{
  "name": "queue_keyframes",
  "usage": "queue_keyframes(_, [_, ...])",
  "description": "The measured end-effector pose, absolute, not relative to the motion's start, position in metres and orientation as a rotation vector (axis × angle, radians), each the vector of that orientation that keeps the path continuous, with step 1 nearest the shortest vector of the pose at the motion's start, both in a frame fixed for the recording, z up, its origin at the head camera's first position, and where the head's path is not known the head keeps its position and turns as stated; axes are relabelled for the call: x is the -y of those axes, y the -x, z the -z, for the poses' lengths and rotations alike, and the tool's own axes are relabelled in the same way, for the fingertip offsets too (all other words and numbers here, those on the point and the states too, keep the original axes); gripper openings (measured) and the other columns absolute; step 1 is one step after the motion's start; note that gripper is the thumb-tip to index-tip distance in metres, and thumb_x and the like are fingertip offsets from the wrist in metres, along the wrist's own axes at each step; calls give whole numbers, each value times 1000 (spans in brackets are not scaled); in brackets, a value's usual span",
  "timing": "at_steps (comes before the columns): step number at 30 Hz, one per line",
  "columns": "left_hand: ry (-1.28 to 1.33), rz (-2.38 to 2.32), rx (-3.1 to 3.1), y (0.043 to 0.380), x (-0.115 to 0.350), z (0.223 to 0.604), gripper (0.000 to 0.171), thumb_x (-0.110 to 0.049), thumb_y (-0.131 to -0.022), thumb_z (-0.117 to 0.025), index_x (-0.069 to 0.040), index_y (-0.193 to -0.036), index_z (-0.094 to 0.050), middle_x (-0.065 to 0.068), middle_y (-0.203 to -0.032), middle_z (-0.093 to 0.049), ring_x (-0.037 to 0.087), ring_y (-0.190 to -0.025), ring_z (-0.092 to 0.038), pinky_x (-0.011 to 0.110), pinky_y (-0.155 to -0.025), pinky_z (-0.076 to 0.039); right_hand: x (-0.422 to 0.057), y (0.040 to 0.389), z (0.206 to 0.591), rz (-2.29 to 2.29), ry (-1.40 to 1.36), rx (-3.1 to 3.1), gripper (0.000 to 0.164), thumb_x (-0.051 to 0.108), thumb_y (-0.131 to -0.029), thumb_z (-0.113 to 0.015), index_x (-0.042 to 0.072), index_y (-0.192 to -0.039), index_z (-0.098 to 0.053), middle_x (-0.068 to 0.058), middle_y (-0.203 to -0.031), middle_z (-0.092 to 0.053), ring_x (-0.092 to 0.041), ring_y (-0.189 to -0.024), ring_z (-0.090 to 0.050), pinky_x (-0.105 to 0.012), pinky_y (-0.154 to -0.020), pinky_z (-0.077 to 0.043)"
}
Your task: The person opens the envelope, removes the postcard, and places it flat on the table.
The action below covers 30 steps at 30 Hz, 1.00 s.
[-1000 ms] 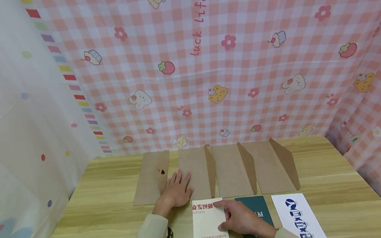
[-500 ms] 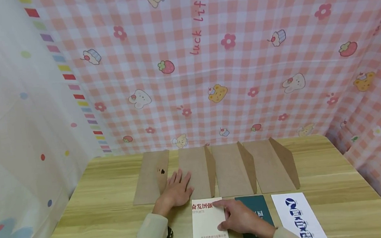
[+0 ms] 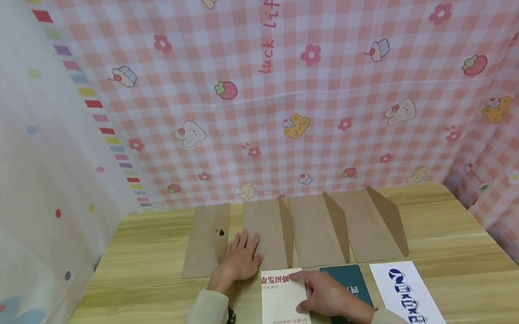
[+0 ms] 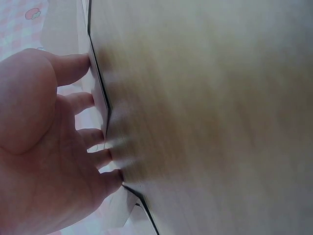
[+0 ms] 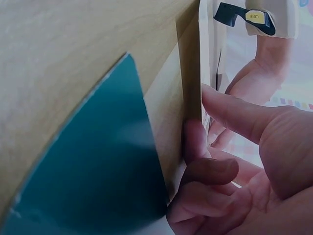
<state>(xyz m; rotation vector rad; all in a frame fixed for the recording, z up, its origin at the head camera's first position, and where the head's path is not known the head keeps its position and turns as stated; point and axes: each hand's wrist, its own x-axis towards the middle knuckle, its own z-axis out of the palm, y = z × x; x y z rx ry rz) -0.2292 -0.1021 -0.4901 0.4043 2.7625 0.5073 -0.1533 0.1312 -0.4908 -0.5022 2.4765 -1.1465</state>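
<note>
My left hand [image 3: 241, 262] lies palm down with fingers spread, at the lower left corner of the second brown paper envelope [image 3: 263, 232]. In the left wrist view its fingertips [image 4: 113, 178] rest along that edge. My right hand [image 3: 325, 295] holds the right side of a cream card [image 3: 285, 311] printed with red characters; its index finger extends over the title. In the right wrist view the thumb [image 5: 230, 110] is on the card's face and a curled finger shows behind its edge. A dark green card [image 3: 344, 276] lies partly under that hand.
Further brown envelopes stand in the same row: one at left [image 3: 202, 241] with a small black mark, and two at right with flaps open [image 3: 314, 228]. A white card [image 3: 406, 292] with blue characters lies at right. Behind the wooden table [image 3: 127, 271] hangs a checked curtain [image 3: 255, 107].
</note>
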Motion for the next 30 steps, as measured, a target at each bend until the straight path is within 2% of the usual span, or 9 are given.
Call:
queue_keyframes(15, [-402, -507, -2768, 229, 101, 489, 59, -33, -105, -44, -8, -156, -30, 25, -163, -12, 43, -150, -9, 59, -120, -12, -129, 153, 488, 1109, 460, -2497, 61, 12, -73, -87, 6, -129, -64, 2, -65, -52, -12, -56, -45, -24, -48, -29])
queue_keyframes(30, [-416, -519, -2779, 228, 102, 490, 59, -33, -104, -45, -7, -155, -31, 26, -162, -14, 45, -150, -10, 60, -119, -13, -130, 151, 490, 1068, 505, -2559, 60, 10, -71, -87, 7, -127, -66, 6, -62, -50, -8, -54, -43, -23, -47, -30])
